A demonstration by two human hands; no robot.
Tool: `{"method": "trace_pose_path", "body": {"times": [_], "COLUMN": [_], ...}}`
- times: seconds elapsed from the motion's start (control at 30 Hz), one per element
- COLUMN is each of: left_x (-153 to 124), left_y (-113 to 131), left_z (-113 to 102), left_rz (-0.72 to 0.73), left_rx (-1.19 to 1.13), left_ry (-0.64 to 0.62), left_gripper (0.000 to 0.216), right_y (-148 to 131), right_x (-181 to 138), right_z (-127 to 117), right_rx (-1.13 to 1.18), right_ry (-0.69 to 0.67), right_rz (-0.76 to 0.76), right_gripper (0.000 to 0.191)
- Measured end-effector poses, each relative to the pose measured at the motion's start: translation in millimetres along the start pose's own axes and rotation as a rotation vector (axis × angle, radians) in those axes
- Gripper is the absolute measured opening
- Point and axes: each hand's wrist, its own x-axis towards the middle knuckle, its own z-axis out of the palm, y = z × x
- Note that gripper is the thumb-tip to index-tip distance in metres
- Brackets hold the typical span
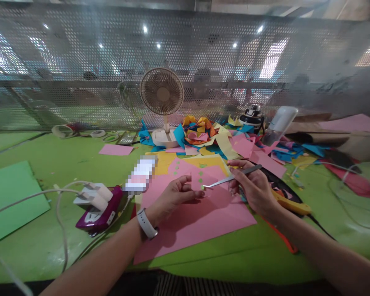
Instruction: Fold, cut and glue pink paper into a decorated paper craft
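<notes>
A purple power strip (100, 209) lies left, a small beige desk fan (162, 92) far behind. The right hand (254, 187) pinches slim metal tweezers (231, 178) over the large pink paper sheet (200, 218), tips pointing left toward the left hand (174, 195), whose fingers curl shut on a small pink paper piece (196, 181).

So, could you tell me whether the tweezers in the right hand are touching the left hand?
Apart. In the head view, the tweezers in the right hand end at a small green dot, with pink paper showing between the tip and the left hand.

There's a pixelated blob (140, 174) by the purple power strip (100, 209) so no clue what it is, the green sheet (12, 197) runs off the left edge, and stuff behind the mesh screen (80, 61) is just haze.
</notes>
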Motion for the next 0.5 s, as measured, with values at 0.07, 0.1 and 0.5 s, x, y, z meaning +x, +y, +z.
{"method": "trace_pose_path", "body": {"times": [0.07, 0.1, 0.5], "left_x": [0.0, 0.1, -0.7], "left_y": [1.5, 2.2, 1.8], "left_z": [0.8, 1.2, 1.5], "left_rz": [-0.005, -0.008, -0.032], "left_rx": [0.004, 0.004, 0.009], "left_ry": [0.009, 0.014, -0.019], "left_gripper": [0.038, 0.037, 0.038], "right_y": [-0.2, -0.4, -5.3], "right_x": [-0.6, -0.8, -1.0], "right_z": [0.3, 0.3, -0.5], "right_rx": [-0.015, -0.021, -0.02], "right_ry": [0.022, 0.033, -0.025], "right_rz": [-0.004, -0.006, 0.002], "right_gripper": [0.029, 0.028, 0.029]}}
